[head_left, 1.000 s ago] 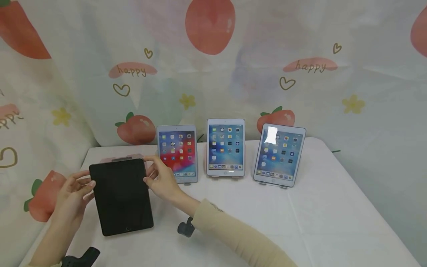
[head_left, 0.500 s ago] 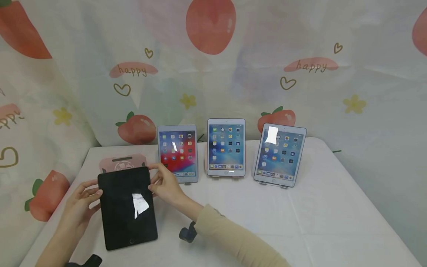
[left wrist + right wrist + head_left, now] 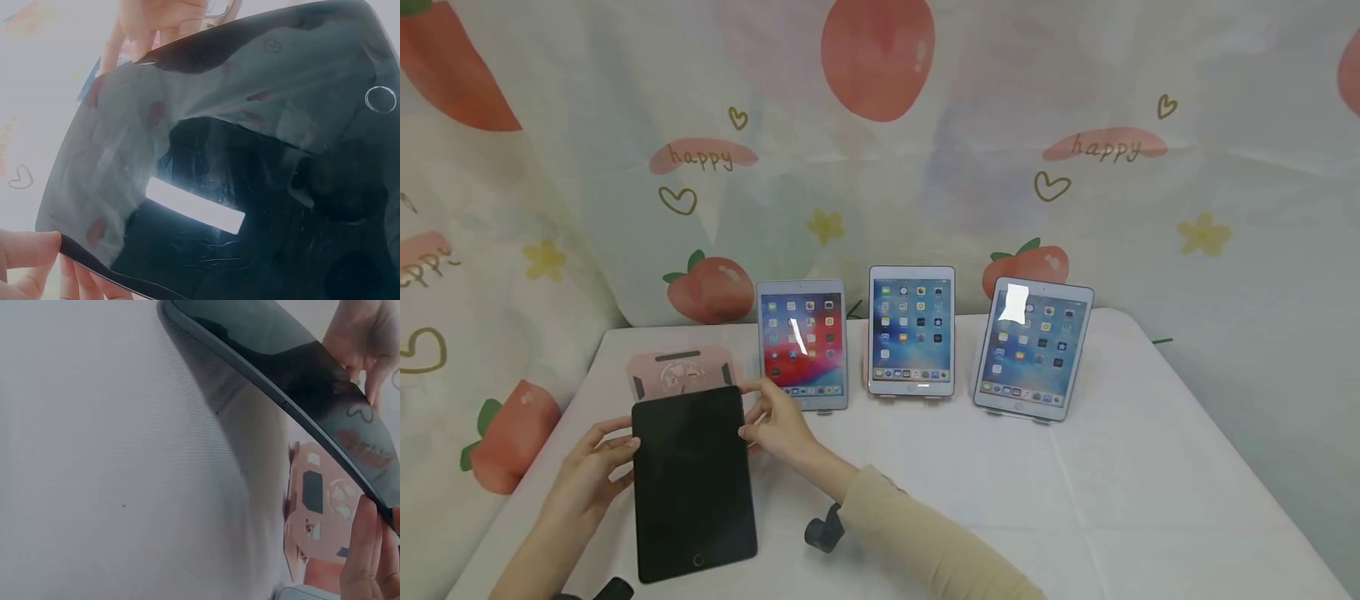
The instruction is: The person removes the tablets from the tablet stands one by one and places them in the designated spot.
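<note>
A dark tablet [image 3: 694, 492] with its screen off is held tilted over the table by both hands. My left hand [image 3: 587, 471] grips its left edge, thumb on the front and fingers behind. On the upper right edge, my right hand [image 3: 781, 425] pinches it between thumb and fingers. Light reflects off the black screen and the round home button [image 3: 380, 99] in the left wrist view. Just behind the tablet stands a pink tablet stand [image 3: 681, 367], its lower part hidden. The right wrist view shows the tablet's side edge raised above the cloth.
Three white-framed tablets with lit screens lean on stands along the back: one with a red and blue screen [image 3: 802, 346], one in the middle [image 3: 912, 333], one tilted at the right [image 3: 1034, 350]. A white cloth [image 3: 1075, 500] covers the table. A patterned curtain [image 3: 887, 192] hangs behind.
Both hands have brought the dark tablet down and toward the front, slightly rightward, away from the pink stand, which shows more now. The tablets at the back stay put.
</note>
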The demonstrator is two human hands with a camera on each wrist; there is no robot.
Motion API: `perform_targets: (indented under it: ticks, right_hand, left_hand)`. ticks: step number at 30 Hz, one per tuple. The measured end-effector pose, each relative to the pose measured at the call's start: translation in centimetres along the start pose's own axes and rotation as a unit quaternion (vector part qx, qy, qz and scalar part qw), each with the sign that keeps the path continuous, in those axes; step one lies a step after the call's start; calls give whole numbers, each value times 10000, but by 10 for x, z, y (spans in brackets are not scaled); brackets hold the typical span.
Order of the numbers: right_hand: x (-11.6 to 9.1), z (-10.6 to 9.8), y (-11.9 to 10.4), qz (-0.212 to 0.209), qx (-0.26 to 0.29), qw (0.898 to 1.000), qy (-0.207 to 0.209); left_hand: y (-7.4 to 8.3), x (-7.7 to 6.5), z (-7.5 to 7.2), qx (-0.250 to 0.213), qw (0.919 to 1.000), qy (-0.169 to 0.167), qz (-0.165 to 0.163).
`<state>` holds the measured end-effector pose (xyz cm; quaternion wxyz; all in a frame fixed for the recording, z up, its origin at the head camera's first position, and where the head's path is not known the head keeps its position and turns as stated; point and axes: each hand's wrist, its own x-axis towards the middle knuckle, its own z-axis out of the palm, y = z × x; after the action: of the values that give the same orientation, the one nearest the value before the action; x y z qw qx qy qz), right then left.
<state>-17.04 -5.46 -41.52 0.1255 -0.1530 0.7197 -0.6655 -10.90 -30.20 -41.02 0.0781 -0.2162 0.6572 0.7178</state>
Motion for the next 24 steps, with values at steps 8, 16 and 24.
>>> perform_targets:
  ticks: [8, 16, 24]
  right_hand:
    - [1, 1, 11, 181, 109, 9998, -41]
    - [0, 4, 18, 469, 133, 9988, -90]
    - [0, 9, 24, 742, 103, 9972, -3]
  left_hand:
    - [-7, 5, -2, 183, 9997, -25, -140]
    - [-12, 8, -3, 315, 9990, 49, -309]
    - [-17, 13, -5, 511, 9977, 121, -434]
